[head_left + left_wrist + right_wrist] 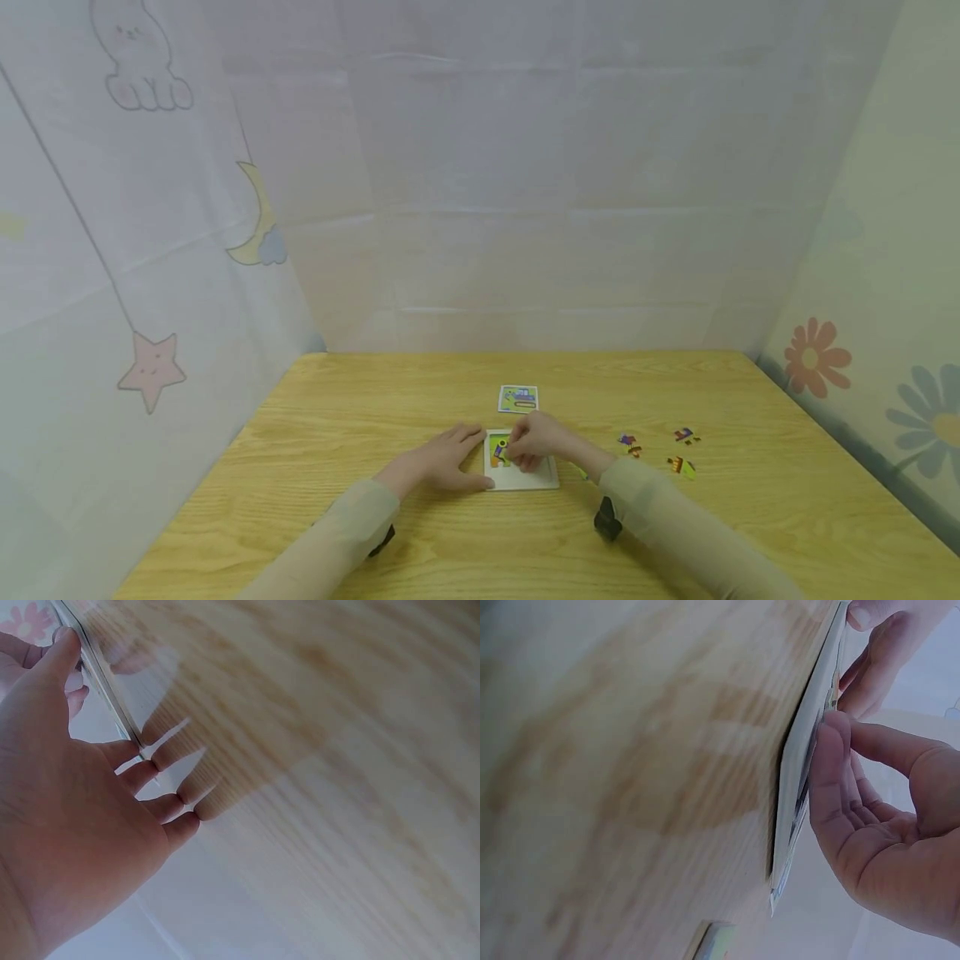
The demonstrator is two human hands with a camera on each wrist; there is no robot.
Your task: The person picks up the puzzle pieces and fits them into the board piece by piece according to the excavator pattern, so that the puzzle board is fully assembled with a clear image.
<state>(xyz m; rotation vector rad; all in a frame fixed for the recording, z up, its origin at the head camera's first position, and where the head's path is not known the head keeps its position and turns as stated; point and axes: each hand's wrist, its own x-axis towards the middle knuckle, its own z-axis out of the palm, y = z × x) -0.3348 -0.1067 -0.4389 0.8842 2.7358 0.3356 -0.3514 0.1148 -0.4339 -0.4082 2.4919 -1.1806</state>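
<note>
A shallow, square-cornered white tray lies flat on the table, whose yellow wood grain runs in long streaks and takes on a soft sheen in the wrist views. Inside the rim, the upper-left part is filled with a smooth print of green, orange and purple with a yellow ring; some of the lower part is plain white.

The left hand lies at the tray's nine o'clock, fingers extended and spread from the thumb, touching the left edge: thumb at the seven o'clock corner, fingertips near the ten o'clock corner. The right hand reaches in from three o'clock, its fingers bent and its thumb and index tips meeting low over the printed surface. Whether a piece sits between those tips is hidden, so I cannot tell if it grips one.

At the tray's twelve o'clock, a little apart, lies a flat rectangular card printed with a purple vehicle on green. Around three o'clock lie small loose jagged-edged pieces in red, yellow, purple and green, some overlapping. A green piece shows just beside the tray toward four o'clock, partly behind the right wrist. Pale sleeves cover both forearms.
</note>
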